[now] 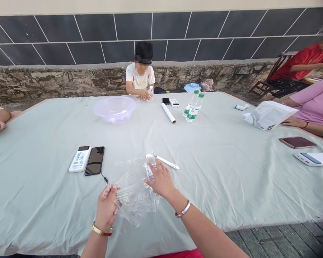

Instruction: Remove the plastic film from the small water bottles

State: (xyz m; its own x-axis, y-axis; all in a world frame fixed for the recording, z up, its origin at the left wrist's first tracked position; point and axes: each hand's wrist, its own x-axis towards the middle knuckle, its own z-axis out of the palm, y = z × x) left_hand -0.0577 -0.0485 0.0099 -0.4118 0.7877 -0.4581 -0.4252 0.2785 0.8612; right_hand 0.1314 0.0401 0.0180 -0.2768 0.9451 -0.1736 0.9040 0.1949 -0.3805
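Clock centred on the small white-capped bottle [149, 172], 12 at the wall. From here, left hand [107, 202] at 8: closed, thumb and fingers pinching a bunched edge of clear film [136, 200], which spreads over the bench [218, 172] toward the bottle. Right hand [162, 180] right on the bottle: fingers partly spread, thumb apart, fingers touching its side; can't tell if it grips. Can't tell either if bottle is upright or lying. White pen-like tool [168, 163] just beside, between 2 and 3. Black phone [94, 161] at 9, white power bank [80, 159] next to it. Purple basin [115, 109] at 11, white roll [168, 113] at 1, two green-capped bottles [193, 107] between 1 and 2. Co-worker's hand [144, 95] at 12, on another small bottle [150, 94].
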